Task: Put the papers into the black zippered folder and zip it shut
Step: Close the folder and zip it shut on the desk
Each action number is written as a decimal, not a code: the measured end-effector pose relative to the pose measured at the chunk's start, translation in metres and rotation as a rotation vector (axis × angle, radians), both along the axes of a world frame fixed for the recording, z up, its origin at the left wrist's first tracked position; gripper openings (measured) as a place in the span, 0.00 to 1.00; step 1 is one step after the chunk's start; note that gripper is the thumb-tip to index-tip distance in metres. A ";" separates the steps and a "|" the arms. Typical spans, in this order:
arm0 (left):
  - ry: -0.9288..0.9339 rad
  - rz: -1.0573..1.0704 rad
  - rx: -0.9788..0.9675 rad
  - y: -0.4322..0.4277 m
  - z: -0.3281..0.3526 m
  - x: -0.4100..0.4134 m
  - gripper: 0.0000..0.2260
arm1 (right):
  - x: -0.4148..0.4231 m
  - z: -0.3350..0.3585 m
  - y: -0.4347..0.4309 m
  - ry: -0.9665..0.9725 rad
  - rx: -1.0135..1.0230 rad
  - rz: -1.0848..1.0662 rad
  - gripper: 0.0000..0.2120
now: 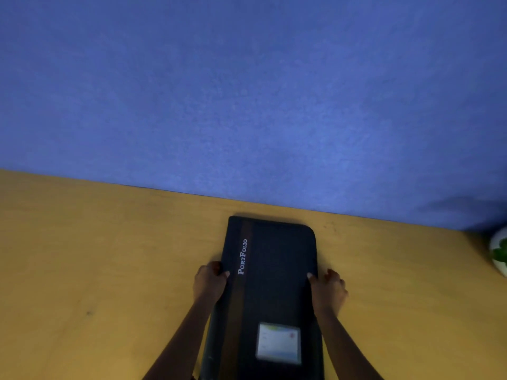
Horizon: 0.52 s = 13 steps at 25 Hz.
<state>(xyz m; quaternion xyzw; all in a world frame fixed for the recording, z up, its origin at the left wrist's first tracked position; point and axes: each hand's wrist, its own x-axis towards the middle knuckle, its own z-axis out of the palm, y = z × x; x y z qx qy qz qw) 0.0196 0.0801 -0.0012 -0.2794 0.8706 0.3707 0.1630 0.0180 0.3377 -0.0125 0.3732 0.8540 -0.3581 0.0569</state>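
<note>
The black zippered folder (277, 272) lies closed and flat on the yellow wooden table (96, 256), its long side running away from me. White "PortFolio" lettering and a brown stripe run along its left part, and a pale label card sits near its lower end. My left hand (210, 283) grips the folder's left edge, thumb on top. My right hand (327, 293) grips the right edge the same way. No papers are visible.
A blue wall (247, 91) rises just behind the table's far edge, close to the folder's top. A white round object with green leaf print (500, 252) sits at the far right edge of the table.
</note>
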 end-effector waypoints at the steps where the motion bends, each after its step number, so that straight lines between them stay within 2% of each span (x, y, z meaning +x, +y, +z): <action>1: -0.007 0.024 0.009 0.000 0.002 0.009 0.16 | 0.011 -0.001 0.003 -0.007 -0.011 0.007 0.25; 5: -0.020 0.084 0.028 -0.003 0.005 0.025 0.17 | 0.035 -0.002 -0.003 -0.015 -0.076 0.018 0.17; 13: -0.042 0.173 0.209 -0.020 -0.006 0.016 0.20 | 0.035 0.006 -0.018 0.044 -0.114 -0.128 0.15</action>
